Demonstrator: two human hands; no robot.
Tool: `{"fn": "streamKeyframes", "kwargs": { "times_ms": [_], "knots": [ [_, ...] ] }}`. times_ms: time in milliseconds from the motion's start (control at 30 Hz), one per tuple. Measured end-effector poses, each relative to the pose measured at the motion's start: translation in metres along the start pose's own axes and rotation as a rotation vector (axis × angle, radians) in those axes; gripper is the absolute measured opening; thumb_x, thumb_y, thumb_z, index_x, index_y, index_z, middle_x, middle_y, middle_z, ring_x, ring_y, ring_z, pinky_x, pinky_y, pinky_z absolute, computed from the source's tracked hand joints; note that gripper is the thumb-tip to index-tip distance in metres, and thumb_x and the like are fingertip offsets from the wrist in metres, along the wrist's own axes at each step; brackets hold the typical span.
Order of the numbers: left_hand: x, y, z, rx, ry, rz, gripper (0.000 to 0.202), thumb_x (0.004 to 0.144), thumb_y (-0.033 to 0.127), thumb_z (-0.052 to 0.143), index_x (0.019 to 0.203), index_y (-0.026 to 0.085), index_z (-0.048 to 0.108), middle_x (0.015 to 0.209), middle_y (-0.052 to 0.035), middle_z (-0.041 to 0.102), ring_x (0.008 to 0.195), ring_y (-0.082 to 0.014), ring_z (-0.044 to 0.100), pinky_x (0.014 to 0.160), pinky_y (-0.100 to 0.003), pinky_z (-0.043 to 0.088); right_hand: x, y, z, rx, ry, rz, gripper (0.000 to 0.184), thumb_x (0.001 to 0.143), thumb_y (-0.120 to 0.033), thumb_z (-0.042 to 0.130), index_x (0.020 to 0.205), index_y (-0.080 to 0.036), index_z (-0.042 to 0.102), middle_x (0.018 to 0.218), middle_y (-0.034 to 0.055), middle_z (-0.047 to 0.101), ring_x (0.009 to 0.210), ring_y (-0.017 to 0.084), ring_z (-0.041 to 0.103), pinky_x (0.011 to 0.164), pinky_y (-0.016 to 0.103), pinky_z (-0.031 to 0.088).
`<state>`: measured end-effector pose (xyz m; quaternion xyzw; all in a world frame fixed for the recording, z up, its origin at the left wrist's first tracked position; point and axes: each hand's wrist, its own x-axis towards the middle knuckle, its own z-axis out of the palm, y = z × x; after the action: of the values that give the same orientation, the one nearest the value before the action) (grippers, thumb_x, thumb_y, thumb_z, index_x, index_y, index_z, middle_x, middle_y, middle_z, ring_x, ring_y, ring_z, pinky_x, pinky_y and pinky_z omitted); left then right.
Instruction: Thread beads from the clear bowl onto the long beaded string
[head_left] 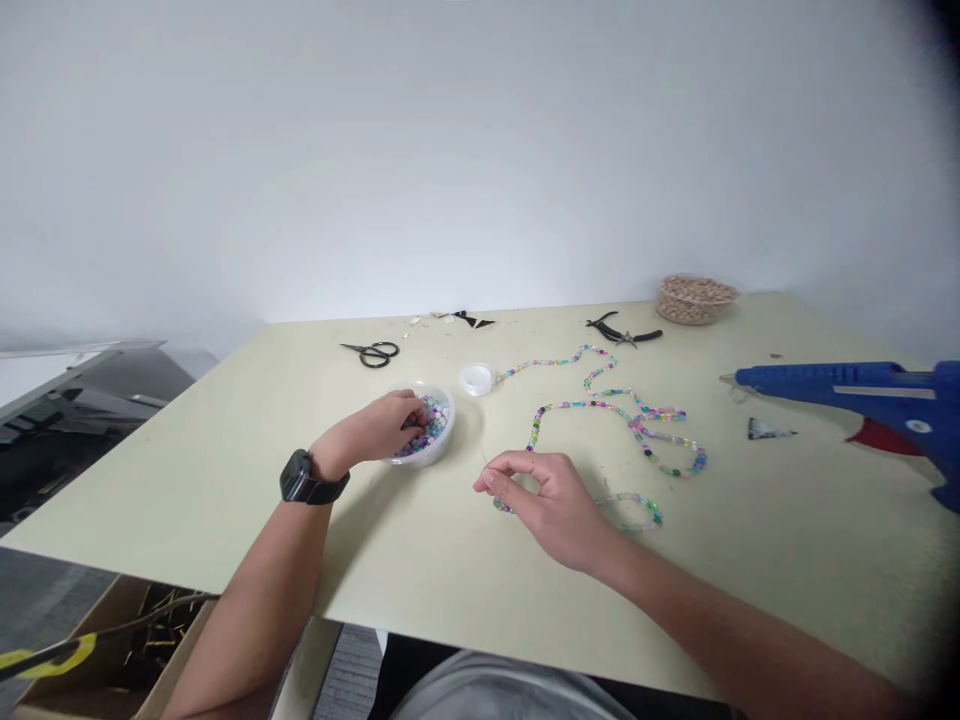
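Note:
My left hand (390, 425), with a black watch (306, 480) on its wrist, reaches into a clear round tub (448, 440) of small coloured beads (435, 420). Its fingers are curled together among the beads; whatever they pinch is hidden. Over the table, my right hand (551, 495) pinches a thin thread (484, 455) between thumb and forefinger, and the thread's end sticks up. A long multicoloured string of beads (592, 404) winds across the table behind and beside this hand, partly covered by it. Its far end runs to a white spool (478, 379) beyond the tub.
Scissors (373, 353) lie at the back left. Black pliers (622, 333) and a tub of brownish pieces (694, 300) are at the back right. A blue glue gun (847, 385) is at the right, near a small scrap (769, 430). A cardboard box (112, 650) stands below the table's left edge.

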<state>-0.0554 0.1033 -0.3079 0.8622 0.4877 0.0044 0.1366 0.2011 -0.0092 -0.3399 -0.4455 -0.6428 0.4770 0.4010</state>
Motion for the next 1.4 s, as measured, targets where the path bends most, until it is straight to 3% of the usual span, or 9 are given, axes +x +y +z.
{"fn": "streamKeyframes", "kwargs": {
  "times_ms": [667, 867, 1033, 1167, 1400],
  "knots": [
    [-0.002, 0.001, -0.001, -0.082, 0.084, 0.042, 0.019, 0.086, 0.021, 0.054, 0.088, 0.02, 0.073, 0.097, -0.0061, 0.068, 0.08, -0.0184, 0.063, 0.072, -0.029, 0.048, 0.0, 0.004, 0.0, 0.006, 0.004, -0.008, 0.024, 0.095, -0.033, 0.061, 0.085, -0.019, 0.076, 0.085, 0.0047, 0.075, 0.083, 0.019, 0.068, 0.073, 0.029, 0.051],
    [-0.003, 0.01, -0.007, -0.115, 0.304, 0.063, 0.019, 0.089, 0.026, 0.059, 0.089, 0.019, 0.077, 0.089, -0.0045, 0.072, 0.075, -0.0161, 0.062, 0.072, -0.028, 0.047, 0.0, 0.001, 0.0, 0.02, 0.013, -0.042, 0.024, 0.096, -0.033, 0.06, 0.084, -0.018, 0.076, 0.082, 0.0035, 0.074, 0.079, 0.017, 0.065, 0.071, 0.028, 0.048],
    [-0.007, 0.031, -0.004, -0.565, 0.442, 0.141, 0.015, 0.086, 0.03, 0.072, 0.09, 0.017, 0.078, 0.09, -0.0062, 0.078, 0.081, -0.0164, 0.067, 0.076, -0.027, 0.051, -0.002, -0.003, -0.002, 0.034, 0.041, -0.12, 0.029, 0.098, -0.033, 0.057, 0.079, -0.018, 0.073, 0.076, 0.0012, 0.07, 0.07, 0.013, 0.058, 0.068, 0.027, 0.044],
    [-0.01, 0.047, 0.004, -0.951, 0.363, 0.249, 0.012, 0.081, 0.025, 0.082, 0.088, 0.016, 0.077, 0.086, -0.006, 0.077, 0.078, -0.0138, 0.068, 0.072, -0.023, 0.054, -0.003, -0.004, -0.002, 0.047, 0.044, -0.154, 0.029, 0.099, -0.032, 0.057, 0.079, -0.018, 0.072, 0.076, 0.0013, 0.07, 0.07, 0.013, 0.059, 0.068, 0.027, 0.043],
    [-0.011, 0.06, 0.008, -1.106, 0.251, 0.284, 0.012, 0.077, 0.019, 0.086, 0.085, 0.016, 0.078, 0.082, -0.0045, 0.077, 0.075, -0.0115, 0.07, 0.07, -0.02, 0.057, -0.004, -0.004, -0.002, 0.016, 0.023, -0.202, 0.027, 0.099, -0.03, 0.057, 0.079, -0.018, 0.072, 0.078, 0.002, 0.072, 0.076, 0.016, 0.065, 0.075, 0.029, 0.047]
  ]
}}
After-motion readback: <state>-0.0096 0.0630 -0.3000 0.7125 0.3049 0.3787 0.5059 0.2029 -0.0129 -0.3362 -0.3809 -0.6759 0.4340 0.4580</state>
